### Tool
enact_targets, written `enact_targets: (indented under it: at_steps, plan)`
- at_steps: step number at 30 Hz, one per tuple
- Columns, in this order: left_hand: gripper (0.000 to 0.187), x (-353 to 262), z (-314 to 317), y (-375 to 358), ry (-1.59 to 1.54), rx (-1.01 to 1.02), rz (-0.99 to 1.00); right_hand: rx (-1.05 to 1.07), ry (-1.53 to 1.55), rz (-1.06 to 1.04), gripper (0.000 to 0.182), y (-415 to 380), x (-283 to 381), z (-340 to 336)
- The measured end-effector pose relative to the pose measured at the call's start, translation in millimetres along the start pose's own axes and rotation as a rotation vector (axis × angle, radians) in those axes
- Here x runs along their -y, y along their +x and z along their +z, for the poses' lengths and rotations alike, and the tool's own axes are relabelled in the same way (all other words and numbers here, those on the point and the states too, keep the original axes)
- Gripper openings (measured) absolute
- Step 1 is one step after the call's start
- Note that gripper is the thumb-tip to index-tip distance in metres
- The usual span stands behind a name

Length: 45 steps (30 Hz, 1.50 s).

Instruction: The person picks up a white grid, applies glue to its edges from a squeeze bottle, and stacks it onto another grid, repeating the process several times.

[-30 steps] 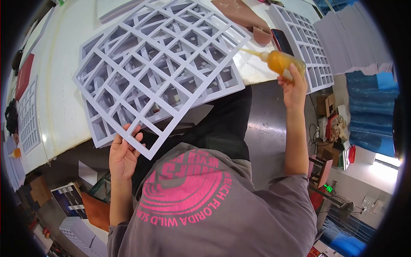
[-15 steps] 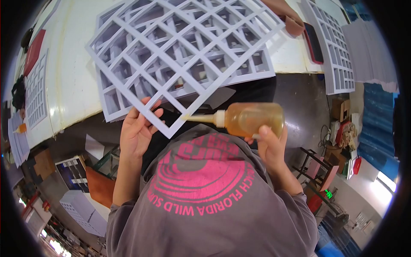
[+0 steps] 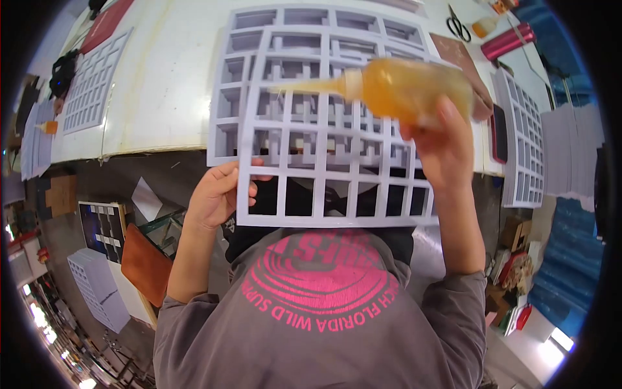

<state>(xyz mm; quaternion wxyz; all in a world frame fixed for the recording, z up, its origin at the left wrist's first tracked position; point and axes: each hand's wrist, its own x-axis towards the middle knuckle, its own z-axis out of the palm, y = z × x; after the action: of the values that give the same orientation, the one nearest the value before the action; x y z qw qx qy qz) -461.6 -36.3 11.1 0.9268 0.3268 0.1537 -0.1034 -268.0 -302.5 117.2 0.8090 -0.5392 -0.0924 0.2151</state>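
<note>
My left hand (image 3: 219, 194) pinches the left edge of a pale lattice panel (image 3: 337, 222), thumb and fingers on either side of its bar. The panel's near edge hangs past the table front over my lap. Beneath its far part is a deeper pale grid (image 3: 222, 97) with square compartments, lying on the table. My right hand (image 3: 447, 146) is wrapped around a squeeze bottle (image 3: 414, 91) of amber liquid, held sideways over the panel. The bottle's long nozzle points left, its tip overlapping the panel's left bars in this view.
On the white table (image 3: 162, 78), another grid panel (image 3: 97, 81) lies at left. To the right are scissors (image 3: 458, 26), a pink flask (image 3: 508, 41), a phone (image 3: 498, 134) and upright grids (image 3: 521, 139). A brown board (image 3: 148, 264) stands below the table at left.
The lattice panel has turned from a diagonal position to nearly square with the table edge. My right hand has carried the bottle up and farther over the panel; my left hand still grips the panel.
</note>
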Motion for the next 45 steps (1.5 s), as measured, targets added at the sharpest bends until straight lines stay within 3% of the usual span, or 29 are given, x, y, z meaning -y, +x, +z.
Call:
enact_targets:
  at_steps: [3,12,14,15,18,23,26,29,32,36,40,45]
  plan:
    - [0.037,7,-11,-9,0.001,-0.144,-0.06,0.037,-0.096,-0.023,0.048,64,-19,4]
    - [0.039,17,-17,-23,-0.032,-0.107,-0.05,0.092,-0.167,0.01,0.051,156,-73,8]
    - [0.038,18,-19,-22,-0.019,-0.117,-0.06,0.094,-0.171,-0.026,0.049,163,-74,10]
    - [0.038,18,-20,-21,-0.012,-0.122,-0.067,0.083,-0.212,-0.028,0.04,164,-75,9]
    - [0.038,19,-21,-20,-0.077,-0.133,-0.072,0.137,-0.229,-0.01,0.047,155,-70,7]
    - [0.034,21,-23,-20,-0.021,-0.119,-0.051,0.262,-0.223,0.211,0.045,96,-62,11]
    - [0.032,27,-26,-26,0.087,-0.312,0.033,0.274,-0.288,0.335,0.046,45,-56,18]
    - [0.027,79,-80,-64,0.316,-0.83,0.127,0.329,-0.193,0.496,0.047,12,-45,16]
    - [0.027,180,-115,-136,0.703,-1.212,-0.055,0.295,-0.001,0.57,0.048,4,-30,4]
    - [0.028,243,-96,-160,0.421,-1.056,-0.231,0.151,0.081,0.399,0.047,6,-24,-10]
    - [0.029,231,-78,-110,0.201,-0.835,-0.189,0.125,0.103,0.306,0.041,17,-24,-20]
    - [0.031,205,-64,-72,0.127,-0.717,-0.139,0.139,0.161,0.303,0.038,22,-22,-18]
